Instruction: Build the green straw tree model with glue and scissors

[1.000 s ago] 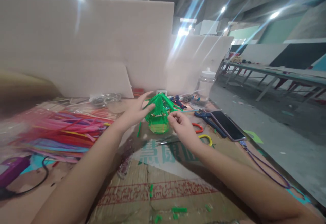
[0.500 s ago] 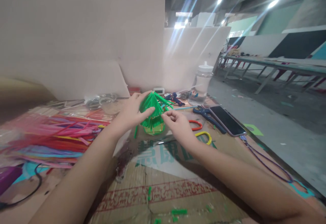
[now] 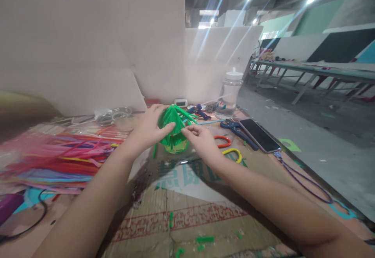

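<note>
Clasping the green cone-topped model (image 3: 170, 118) on the cardboard (image 3: 146, 207) in the left hand (image 3: 149, 127), perhaps pinching its edge with the right hand (image 3: 202, 140), too unclear to tell, apparently needing light pressure.

Craft workshop: cluttered bench (image 3: 140, 226), scissors (image 3: 232, 155), pliers (image 3: 239, 134) (concrete ceiling).

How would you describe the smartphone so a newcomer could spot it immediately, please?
Start from the clear, white-lidded water bottle. Nearer and further right, the smartphone lies screen up beside the dark blue pliers. Its flat black rectangle, with a cord at the near end, sets it apart.
</note>
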The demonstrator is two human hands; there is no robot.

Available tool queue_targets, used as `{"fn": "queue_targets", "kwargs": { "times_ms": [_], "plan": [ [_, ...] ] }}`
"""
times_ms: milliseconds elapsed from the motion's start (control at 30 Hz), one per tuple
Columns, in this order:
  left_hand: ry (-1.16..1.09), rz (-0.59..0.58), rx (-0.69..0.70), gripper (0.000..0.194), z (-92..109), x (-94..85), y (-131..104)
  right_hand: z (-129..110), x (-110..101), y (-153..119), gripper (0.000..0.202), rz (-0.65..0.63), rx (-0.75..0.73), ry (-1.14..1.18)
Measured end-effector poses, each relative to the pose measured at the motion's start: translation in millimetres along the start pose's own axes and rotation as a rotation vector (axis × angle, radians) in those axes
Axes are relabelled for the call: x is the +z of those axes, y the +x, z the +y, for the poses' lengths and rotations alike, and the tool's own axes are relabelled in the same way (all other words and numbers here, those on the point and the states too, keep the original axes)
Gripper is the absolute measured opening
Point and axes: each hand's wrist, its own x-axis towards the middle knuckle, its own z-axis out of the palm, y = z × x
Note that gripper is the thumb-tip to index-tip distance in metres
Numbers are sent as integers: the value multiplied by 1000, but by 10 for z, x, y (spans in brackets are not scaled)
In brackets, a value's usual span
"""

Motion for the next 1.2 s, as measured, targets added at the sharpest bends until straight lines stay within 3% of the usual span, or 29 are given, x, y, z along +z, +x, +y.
{"fn": "queue_targets", "kwargs": {
  "times_ms": [467, 767, 1200],
  "plan": [
    [-37, -20, -34, 52, -29, 0, -11, -26, -31, 26, 30, -55, 91, 127],
    [-39, 38, 10, 53, 9, 48, 4, 108, 34, 1, 29, -4, 57, 198],
    [-23, 70, 19, 51, 92, 56, 1, -50, 70, -59, 28, 43, 150, 195]
  ]
}}
